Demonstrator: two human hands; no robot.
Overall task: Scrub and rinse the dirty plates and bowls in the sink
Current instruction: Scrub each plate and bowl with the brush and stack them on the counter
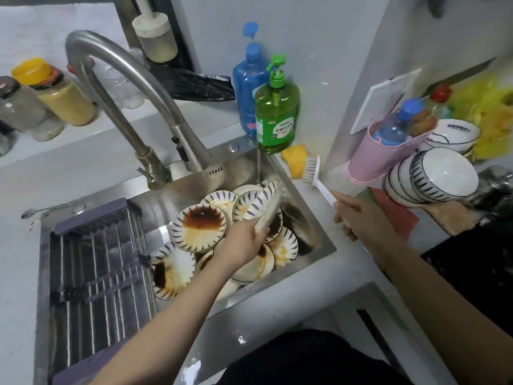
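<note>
Several white plates with blue leaf rims, smeared with brown and orange sauce, lie piled in the steel sink (pixel 311 234); the largest stained plate (pixel 197 227) sits at the pile's left. My left hand (pixel 244 243) grips the lower edge of one plate (pixel 266 201) and holds it tilted on edge above the pile, under a thin stream of water falling from the tap. My right hand (pixel 358 215) is closed on the white handle of a dish brush (pixel 315 170), held over the counter to the right of the sink, bristles pointing away from the plates.
A curved steel faucet (pixel 125 87) rises at the back. A dark roll-up drying rack (pixel 97 279) covers the sink's left half. Green (pixel 276 115) and blue (pixel 248 87) soap bottles and a yellow sponge (pixel 295 159) stand behind. Clean stacked bowls (pixel 433 179) and a pink cup (pixel 374 157) sit at right.
</note>
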